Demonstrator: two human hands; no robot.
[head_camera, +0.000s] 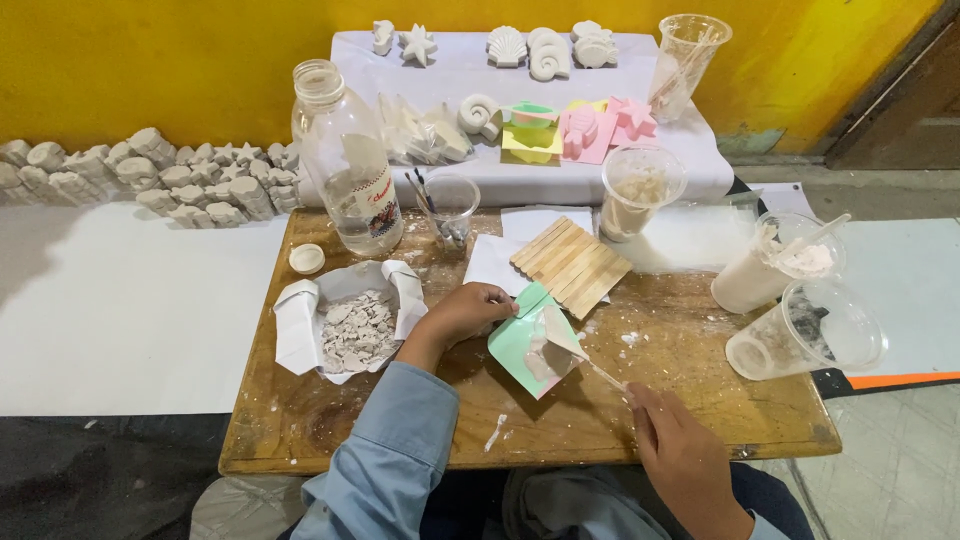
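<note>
Green soft mould (520, 345) sits at the middle of the frame on the brown wooden table (400, 420). Left hand (465, 312) pinches its top edge. Right hand (680, 445) grips a thin wooden stick (585, 362). Keep the mould flat and spread the white paste slowly into every corner.

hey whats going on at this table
A person sits at a small wooden table working with plaster. The left hand steadies a green mould while the right hand holds a wooden stick whose tip rests in the white plaster inside it. Beside the left hand lies a paper tray of broken plaster bits. Plastic cups of white mix stand on the right, and finished white shell casts sit at the back.
</note>
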